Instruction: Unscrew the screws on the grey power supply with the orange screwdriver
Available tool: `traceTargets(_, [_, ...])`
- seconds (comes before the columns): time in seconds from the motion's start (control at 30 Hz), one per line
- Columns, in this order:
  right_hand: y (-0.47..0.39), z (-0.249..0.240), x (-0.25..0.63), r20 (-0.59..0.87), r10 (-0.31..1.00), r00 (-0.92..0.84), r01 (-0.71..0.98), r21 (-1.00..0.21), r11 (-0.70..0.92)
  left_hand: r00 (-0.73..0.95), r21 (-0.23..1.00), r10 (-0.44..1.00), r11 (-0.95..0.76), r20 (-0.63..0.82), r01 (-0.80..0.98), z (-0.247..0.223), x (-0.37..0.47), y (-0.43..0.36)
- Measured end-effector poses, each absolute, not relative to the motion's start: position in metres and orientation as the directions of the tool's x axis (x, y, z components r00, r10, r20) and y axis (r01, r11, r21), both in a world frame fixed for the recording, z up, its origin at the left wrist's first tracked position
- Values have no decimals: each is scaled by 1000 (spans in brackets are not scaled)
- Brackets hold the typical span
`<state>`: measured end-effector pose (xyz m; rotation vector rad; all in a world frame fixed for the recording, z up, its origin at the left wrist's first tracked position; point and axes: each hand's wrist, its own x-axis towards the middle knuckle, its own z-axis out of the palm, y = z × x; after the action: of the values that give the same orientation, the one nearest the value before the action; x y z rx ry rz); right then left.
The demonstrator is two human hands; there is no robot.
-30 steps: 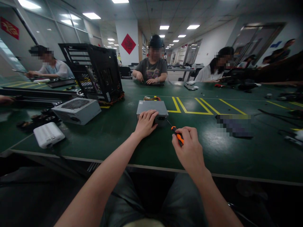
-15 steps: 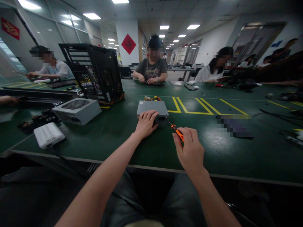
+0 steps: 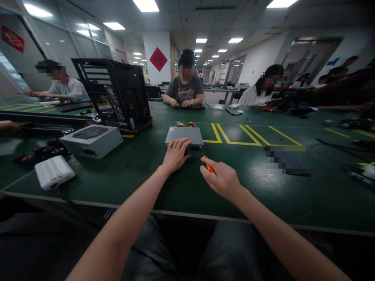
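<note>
A grey metal power supply box (image 3: 184, 134) rests on the green table (image 3: 140, 183) in front of me, with coloured wires (image 3: 185, 124) behind it. My left hand (image 3: 176, 153) lies over its front left part, fingers on the top and thumb by the near face, gripping the box. Closed around an orange and black screwdriver (image 3: 209, 167) is my right hand (image 3: 224, 177). The screwdriver's thin shaft points at the near right corner of the box; whether its tip touches is too small to tell.
Left of the box stand a second power supply (image 3: 92, 140), a white device (image 3: 54, 171) and an open black computer case (image 3: 117, 91). A blurred dark flat object (image 3: 288, 160) lies at right. People sit across the table.
My right hand has moved left and turned, bringing the screwdriver closer to the box corner. My left hand stays on the box. The whole view has shifted slightly.
</note>
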<state>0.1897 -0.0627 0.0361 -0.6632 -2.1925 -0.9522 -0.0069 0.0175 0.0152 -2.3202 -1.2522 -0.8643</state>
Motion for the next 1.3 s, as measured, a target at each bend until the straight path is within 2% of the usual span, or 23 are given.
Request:
traceTargets(0.07, [-55,34,196,680,96,-727,561,507,654,416,-32,618,-534,668,845,14,-8,20])
traceTargets(0.17, [-49,26,206,648,62,-760,485,500,718,417,-35,617,-533,667,845,13,-8,24])
traceTargets(0.53, [-48,22,203,788,153,-597,639,351,684,408,-8,639,-532,652,846,13,-8,25])
traceTargets(0.7, [-51,21,206,732,236,-639,589,269,762,408,-3,637,-537,655,844,13,-8,25])
traceTargets(0.9, [-52,20,201,703,180,-688,519,303,799,413,0,632,-547,656,837,13,-9,25])
traceTargets(1.13, [-56,18,199,692,239,-682,477,172,862,414,-3,635,-544,652,839,13,-9,26])
traceTargets(1.3, [-58,20,195,681,191,-707,499,289,817,414,-3,627,-549,659,836,12,-9,26])
